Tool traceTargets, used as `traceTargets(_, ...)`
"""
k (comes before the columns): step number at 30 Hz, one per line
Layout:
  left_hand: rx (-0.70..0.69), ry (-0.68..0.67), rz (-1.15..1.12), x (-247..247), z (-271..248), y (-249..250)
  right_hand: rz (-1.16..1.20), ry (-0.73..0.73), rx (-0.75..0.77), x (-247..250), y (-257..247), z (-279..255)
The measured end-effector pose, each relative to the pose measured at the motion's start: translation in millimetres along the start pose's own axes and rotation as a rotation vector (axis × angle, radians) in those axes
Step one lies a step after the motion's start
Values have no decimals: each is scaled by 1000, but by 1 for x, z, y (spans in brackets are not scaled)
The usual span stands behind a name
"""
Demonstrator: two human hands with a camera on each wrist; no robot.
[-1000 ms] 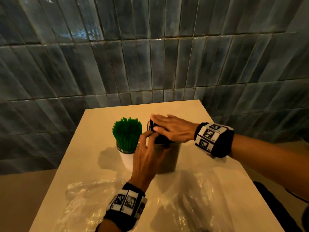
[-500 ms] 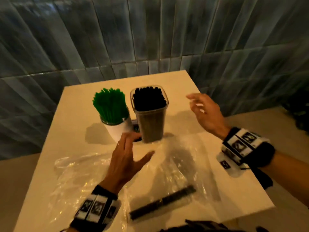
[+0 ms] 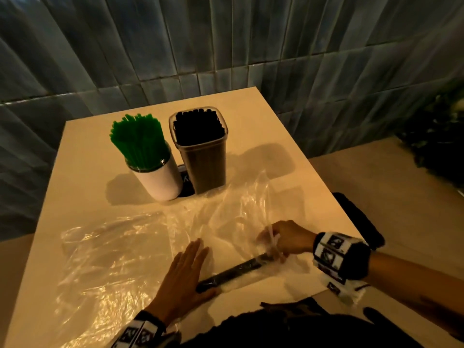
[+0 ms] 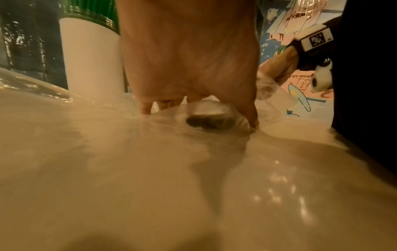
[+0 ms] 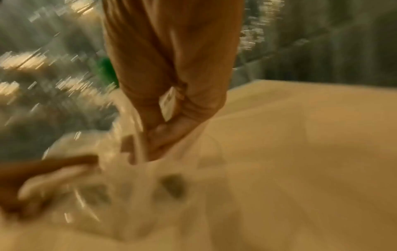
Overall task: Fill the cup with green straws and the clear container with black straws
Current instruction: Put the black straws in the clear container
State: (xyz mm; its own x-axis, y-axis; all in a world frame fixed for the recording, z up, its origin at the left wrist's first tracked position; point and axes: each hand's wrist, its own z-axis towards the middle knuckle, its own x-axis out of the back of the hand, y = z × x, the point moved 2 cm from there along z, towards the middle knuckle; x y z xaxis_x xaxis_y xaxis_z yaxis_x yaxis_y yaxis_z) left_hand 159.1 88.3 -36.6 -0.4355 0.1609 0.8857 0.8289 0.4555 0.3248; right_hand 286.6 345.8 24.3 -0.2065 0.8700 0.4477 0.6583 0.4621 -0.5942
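Note:
A white cup (image 3: pixel 157 180) packed with green straws (image 3: pixel 138 139) stands at mid-table. Just right of it, a clear container (image 3: pixel 204 169) is packed with black straws (image 3: pixel 198 128). Near the front edge a thin bundle of black straws (image 3: pixel 233 271) lies inside a clear plastic bag (image 3: pixel 226 222). My left hand (image 3: pixel 185 267) rests flat on the bag with straight fingers, its thumb side at the bundle's left end (image 4: pixel 208 121). My right hand (image 3: pixel 283 238) pinches the bag's plastic at the bundle's right end. The right wrist view is blurred; there the right hand (image 5: pixel 165 134) grips a fold of plastic.
A second crumpled clear bag (image 3: pixel 105 249) covers the table's front left. A small dark round object (image 3: pixel 185 183) sits between cup and container. The tiled wall (image 3: pixel 226 46) is right behind the table (image 3: pixel 251 109). A dark seat (image 3: pixel 356 219) stands at the right edge.
Both hands left the clear container's top and came down to the near bag. The left now lies on the bag by the bundle; the right has pinched the plastic.

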Motion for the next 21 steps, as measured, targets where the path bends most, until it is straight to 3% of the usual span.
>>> traceTargets(3, 6, 9, -27, 0, -2, 3, -476, -21, 113, -13, -4, 1)
traceTargets(7, 0, 35, -58, 4, -2, 6, -703, -77, 74, -22, -7, 4)
traceTargets(15, 5, 82, -17, 0, 1, 5, -817, -154, 79, -31, -8, 2)
traceTargets(19, 55, -126, 22, 1, 4, 5, -849, -198, 89, -36, -8, 3)
traceTargets(21, 66, -120, 12, -2, 7, 2, -822, -164, 99, -37, -9, 3)
